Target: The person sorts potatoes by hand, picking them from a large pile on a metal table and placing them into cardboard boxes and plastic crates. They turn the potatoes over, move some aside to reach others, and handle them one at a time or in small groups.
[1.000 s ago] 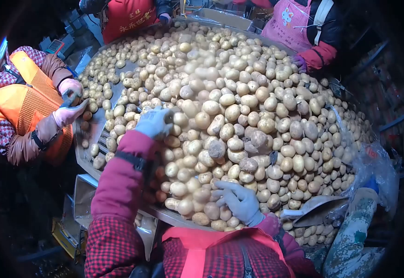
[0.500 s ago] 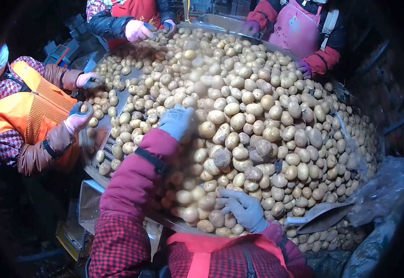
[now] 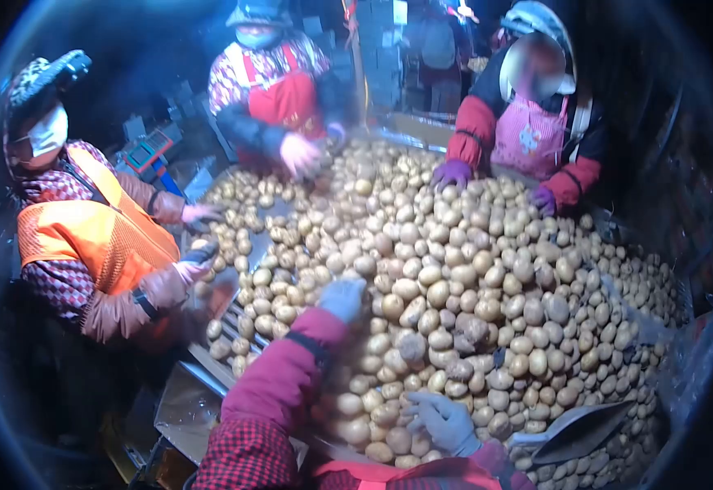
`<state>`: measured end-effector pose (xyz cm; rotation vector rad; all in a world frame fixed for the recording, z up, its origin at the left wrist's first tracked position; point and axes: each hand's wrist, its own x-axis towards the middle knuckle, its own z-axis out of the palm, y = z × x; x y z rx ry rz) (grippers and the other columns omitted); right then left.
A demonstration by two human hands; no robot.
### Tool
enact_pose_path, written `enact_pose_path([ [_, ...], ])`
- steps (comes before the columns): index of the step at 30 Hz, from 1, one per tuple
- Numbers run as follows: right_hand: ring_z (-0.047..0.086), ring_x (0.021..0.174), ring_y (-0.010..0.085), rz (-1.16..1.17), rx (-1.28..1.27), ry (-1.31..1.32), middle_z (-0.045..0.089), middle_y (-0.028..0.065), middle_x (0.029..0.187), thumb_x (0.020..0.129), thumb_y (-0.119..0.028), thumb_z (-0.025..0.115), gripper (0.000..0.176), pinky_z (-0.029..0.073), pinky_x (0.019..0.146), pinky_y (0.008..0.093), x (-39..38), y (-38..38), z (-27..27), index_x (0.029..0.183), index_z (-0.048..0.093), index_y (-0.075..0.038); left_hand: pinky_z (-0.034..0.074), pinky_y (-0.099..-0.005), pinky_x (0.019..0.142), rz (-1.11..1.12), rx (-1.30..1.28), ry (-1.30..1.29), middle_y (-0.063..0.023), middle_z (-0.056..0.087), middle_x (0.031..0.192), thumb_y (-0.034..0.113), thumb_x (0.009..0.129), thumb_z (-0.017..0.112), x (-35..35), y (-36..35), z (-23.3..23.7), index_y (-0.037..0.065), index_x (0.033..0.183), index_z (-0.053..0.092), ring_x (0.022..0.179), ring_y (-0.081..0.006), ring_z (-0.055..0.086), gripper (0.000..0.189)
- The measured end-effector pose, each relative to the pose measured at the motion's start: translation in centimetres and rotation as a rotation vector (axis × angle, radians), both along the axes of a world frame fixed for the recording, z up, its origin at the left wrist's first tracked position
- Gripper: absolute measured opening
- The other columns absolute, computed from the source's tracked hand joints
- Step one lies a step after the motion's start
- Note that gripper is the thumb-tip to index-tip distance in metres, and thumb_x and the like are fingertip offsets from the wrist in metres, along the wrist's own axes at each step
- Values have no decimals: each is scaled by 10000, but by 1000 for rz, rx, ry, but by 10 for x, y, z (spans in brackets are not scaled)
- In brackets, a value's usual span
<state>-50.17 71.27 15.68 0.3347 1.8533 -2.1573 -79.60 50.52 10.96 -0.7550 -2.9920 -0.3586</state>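
Got a big heap of potatoes (image 3: 439,293) filling the middle of the frame, mostly smooth round and oval ones, with a few rough, dirt-crusted lumps mixed in. My hands are well apart: the left hand (image 3: 342,300), in a pale fabric glove, is over the heap left of centre and I can't tell if it's gripping anything, while the right hand (image 3: 448,425) is loosely spread at bottom centre. Crinkly clear plastic (image 3: 694,359) bunches at lower right.
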Motion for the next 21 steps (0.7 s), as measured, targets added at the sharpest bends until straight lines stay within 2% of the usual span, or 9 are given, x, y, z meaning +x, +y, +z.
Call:
enact_pose_path([
  [4,733,831,129,-20,-15,1,762,125,1105,1068,-140,556,303,582,696,231,1,-1,5,1323,661,-15,544,-469,882,205,240,-279,-191,725,1055,301,925,623,37,-11,51,53,1114,692,964,-367,701,319],
  [7,710,791,96,-11,15,-12,761,107,1103,1068,-148,556,301,562,667,224,1,-2,14,1327,665,-38,569,-348,817,221,885,-399,-103,718,1083,266,994,614,42,-38,7,63,1262,674,923,-222,696,342],
  [8,707,804,93,-16,-10,-17,758,103,1102,1070,-147,555,300,561,666,226,0,-2,13,1326,665,-35,558,-300,761,203,1248,-562,-77,693,1104,240,1030,573,36,-49,-29,50,1317,644,905,-164,666,351],
  [10,699,837,93,-36,-26,-96,752,96,1100,1075,-140,545,302,561,666,234,-1,-4,13,1332,657,-27,581,-326,731,153,1543,-703,-88,678,1109,289,1043,516,68,-60,8,56,1339,610,871,-199,677,388],
  [11,691,807,93,-29,-27,-47,752,95,1104,1075,-136,542,313,561,658,240,0,-3,5,1353,639,-29,576,-305,687,247,1861,-1017,-72,662,1109,272,1069,483,93,-59,53,75,1377,586,846,-178,664,380],
  [15,694,787,112,-19,27,-46,736,135,1102,1085,-163,519,339,568,668,246,-2,-5,12,1368,607,4,569,-296,653,341,2095,-961,-42,648,1104,326,1093,484,132,-76,38,130,1437,541,837,-153,638,400],
  [16,691,785,111,-14,22,-52,734,144,1097,1084,-163,521,340,566,669,246,-2,-5,14,1363,608,11,563,-282,644,289,1772,-594,-38,654,1086,348,1086,510,148,-72,42,129,1441,542,807,-155,634,418],
  [17,688,782,109,-14,15,-48,733,153,1092,1084,-164,523,340,564,670,245,-3,-5,15,1359,608,18,554,-270,632,384,2073,-912,-47,664,1090,355,1069,542,156,-71,64,127,1432,552,776,-156,632,428],
  [21,686,770,107,-42,69,-83,733,150,1089,1081,-169,527,337,535,666,227,-3,-9,11,1358,613,3,565,-298,646,544,1883,-945,-119,671,1180,380,1058,551,146,-74,58,161,1510,477,883,-222,700,508],
])
